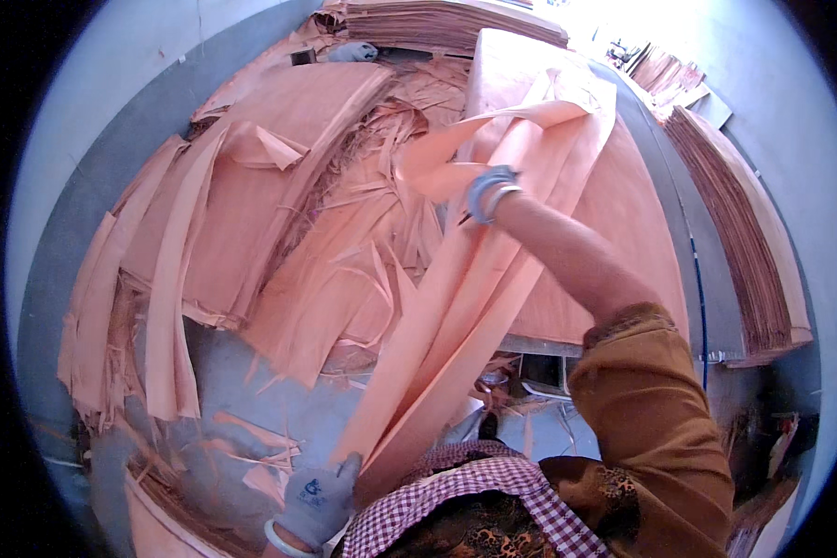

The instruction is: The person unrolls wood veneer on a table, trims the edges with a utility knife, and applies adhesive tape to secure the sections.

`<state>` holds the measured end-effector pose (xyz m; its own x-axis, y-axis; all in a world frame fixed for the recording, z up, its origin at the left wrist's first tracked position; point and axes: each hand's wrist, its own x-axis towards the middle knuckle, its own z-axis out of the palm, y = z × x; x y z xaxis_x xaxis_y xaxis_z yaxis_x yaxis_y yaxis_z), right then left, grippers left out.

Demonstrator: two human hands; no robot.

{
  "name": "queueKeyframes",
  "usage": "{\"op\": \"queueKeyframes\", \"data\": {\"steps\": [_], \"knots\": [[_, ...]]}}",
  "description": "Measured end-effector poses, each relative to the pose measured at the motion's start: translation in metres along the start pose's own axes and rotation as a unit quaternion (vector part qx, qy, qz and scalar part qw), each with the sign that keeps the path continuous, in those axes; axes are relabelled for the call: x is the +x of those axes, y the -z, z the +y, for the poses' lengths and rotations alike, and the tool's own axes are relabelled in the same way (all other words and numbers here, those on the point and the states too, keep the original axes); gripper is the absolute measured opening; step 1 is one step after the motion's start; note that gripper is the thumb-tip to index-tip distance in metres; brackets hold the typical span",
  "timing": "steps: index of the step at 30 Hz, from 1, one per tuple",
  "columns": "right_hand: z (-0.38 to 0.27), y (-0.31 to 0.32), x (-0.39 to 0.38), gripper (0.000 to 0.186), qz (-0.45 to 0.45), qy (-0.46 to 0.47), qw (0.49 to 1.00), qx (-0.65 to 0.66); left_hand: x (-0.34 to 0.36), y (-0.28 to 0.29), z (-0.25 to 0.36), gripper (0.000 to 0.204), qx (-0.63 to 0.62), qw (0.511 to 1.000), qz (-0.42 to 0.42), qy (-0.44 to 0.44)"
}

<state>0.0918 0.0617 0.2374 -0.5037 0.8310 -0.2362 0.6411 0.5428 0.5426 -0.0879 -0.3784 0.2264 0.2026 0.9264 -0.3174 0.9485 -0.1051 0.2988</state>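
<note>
Long veneer sheet [437,325] between my two hands, with the stack [623,270] as landmark. The sheet lies slantwise: its far part rests over the stack, while its near part projects past the stack's near left corner toward my body, folded lengthwise into loose, trough-like curls. My left hand [316,498], in a pale glove, is nearer to me than the stack and off to its left; thumb and fingers appear closed on the sheet's near end. My right hand [495,186] is above the stack's left side, at a raised, curling flap of the sheet; it is blurred and its fingers are partly hidden, so I cannot tell whether they grip or only press. Left of the stack lie torn scraps [372,195], and beyond these a second pile [260,177] with loose strips on it. Right of the stack, well apart, is a third pile [739,242].

Handling, as I judge it: the sheet should be light and thin, springy across its curl, dry rather than slippery, and prone to split along its length. The best hold is a broad, flat one near each end, several layers together, avoiding the thin free edges.
</note>
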Motion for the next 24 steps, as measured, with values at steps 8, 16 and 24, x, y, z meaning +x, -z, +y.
{"op": "queueKeyframes", "data": {"steps": [8, 16, 24], "knots": [[0.068, -0.114, -0.076, 0.030, 0.049, -0.056, 0.927, 0.366, -0.009, 0.027, -0.030, 0.037, -0.042, 0.999, 0.019, 0.003], [0.054, -0.114, -0.108, 0.036, 0.192, 0.202, 0.796, 0.537, -0.056, 0.025, -0.069, 0.032, -0.075, 0.983, 0.148, 0.079], [0.072, -0.139, -0.080, 0.040, 0.201, 0.097, 0.922, 0.315, -0.080, 0.045, -0.053, 0.020, -0.031, 0.958, 0.238, 0.160]]}}
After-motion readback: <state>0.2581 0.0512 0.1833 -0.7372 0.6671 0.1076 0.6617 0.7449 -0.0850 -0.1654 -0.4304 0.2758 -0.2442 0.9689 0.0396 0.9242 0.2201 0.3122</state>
